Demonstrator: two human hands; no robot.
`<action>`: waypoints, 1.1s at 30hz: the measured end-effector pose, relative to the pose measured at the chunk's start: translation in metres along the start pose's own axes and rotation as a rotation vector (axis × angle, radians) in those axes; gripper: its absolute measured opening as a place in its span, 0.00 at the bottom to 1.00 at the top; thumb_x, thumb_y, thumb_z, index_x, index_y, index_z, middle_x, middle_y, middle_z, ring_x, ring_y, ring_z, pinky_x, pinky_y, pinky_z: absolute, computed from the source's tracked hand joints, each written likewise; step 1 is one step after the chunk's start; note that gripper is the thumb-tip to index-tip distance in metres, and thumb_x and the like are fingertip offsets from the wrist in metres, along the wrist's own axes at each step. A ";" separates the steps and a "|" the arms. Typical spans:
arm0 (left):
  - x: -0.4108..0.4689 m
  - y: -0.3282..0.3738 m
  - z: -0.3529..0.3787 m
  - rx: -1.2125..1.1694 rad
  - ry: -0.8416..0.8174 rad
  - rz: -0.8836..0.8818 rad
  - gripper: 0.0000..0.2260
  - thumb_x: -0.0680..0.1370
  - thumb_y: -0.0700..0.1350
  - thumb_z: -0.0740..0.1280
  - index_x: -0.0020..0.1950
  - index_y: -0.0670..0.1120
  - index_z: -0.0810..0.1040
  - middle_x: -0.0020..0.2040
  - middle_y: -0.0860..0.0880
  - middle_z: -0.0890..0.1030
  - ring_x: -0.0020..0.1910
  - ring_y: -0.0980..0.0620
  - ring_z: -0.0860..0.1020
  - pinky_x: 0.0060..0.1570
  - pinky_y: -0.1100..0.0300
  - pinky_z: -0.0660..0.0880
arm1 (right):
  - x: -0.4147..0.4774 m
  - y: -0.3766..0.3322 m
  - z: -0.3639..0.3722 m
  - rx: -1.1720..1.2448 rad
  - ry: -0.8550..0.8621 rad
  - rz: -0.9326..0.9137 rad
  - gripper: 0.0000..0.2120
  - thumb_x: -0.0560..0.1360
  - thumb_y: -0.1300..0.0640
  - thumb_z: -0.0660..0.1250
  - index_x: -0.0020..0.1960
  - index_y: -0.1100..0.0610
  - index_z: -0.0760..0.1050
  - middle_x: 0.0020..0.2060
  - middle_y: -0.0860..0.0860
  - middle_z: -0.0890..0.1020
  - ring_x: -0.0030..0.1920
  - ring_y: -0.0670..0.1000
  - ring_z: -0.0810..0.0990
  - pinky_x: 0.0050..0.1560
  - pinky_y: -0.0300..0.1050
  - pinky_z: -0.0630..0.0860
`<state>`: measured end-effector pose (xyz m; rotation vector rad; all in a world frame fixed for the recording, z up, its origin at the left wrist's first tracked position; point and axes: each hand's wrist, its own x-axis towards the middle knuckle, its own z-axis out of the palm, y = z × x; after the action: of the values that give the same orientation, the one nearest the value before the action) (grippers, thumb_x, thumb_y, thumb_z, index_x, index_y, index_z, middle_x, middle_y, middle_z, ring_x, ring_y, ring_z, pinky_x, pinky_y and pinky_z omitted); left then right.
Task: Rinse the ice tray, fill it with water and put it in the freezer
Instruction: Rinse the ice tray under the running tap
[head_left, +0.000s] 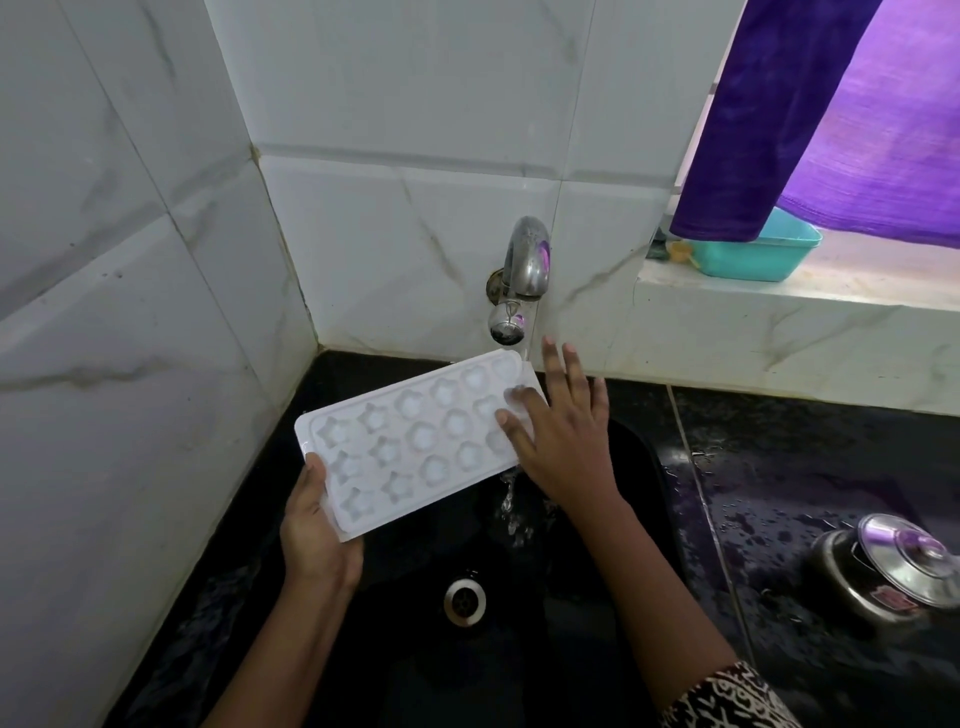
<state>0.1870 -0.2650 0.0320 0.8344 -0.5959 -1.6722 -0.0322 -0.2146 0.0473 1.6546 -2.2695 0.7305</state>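
A white ice tray (410, 441) with star-shaped and round cups is held tilted over the black sink (644, 467). Its far right end sits under the metal tap (524, 270), which is running. Water spills off the tray's right edge and falls into the sink. My left hand (314, 525) grips the tray's near left corner. My right hand (558, 431) lies flat with spread fingers on the tray's right end, touching the cups there.
The sink drain (464, 600) lies below the tray. A wet black counter to the right carries a steel pot with a lid (901, 564). A teal tub (753, 254) stands on the window ledge under a purple curtain (810, 114). White tiled walls close the left and back.
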 end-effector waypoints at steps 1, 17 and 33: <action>0.001 -0.001 0.001 -0.002 0.002 0.006 0.17 0.82 0.52 0.54 0.62 0.45 0.76 0.55 0.47 0.84 0.54 0.48 0.82 0.46 0.56 0.81 | -0.001 -0.005 0.002 0.013 -0.020 -0.004 0.25 0.76 0.37 0.51 0.60 0.49 0.76 0.77 0.53 0.55 0.76 0.54 0.49 0.71 0.63 0.50; 0.002 -0.008 -0.001 -0.012 0.029 -0.016 0.21 0.79 0.54 0.57 0.66 0.43 0.74 0.59 0.43 0.81 0.55 0.47 0.82 0.44 0.57 0.81 | -0.002 -0.001 0.006 0.058 -0.043 0.047 0.27 0.76 0.36 0.48 0.59 0.50 0.77 0.77 0.51 0.49 0.76 0.49 0.41 0.72 0.59 0.42; -0.001 -0.007 0.000 -0.012 0.003 0.017 0.17 0.81 0.52 0.55 0.62 0.44 0.76 0.55 0.46 0.84 0.53 0.48 0.83 0.43 0.57 0.80 | -0.001 0.001 0.002 0.034 -0.056 0.047 0.27 0.76 0.36 0.46 0.58 0.48 0.76 0.77 0.49 0.45 0.76 0.49 0.38 0.72 0.58 0.41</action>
<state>0.1829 -0.2623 0.0268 0.8211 -0.5889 -1.6571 -0.0328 -0.2150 0.0448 1.6615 -2.3545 0.7467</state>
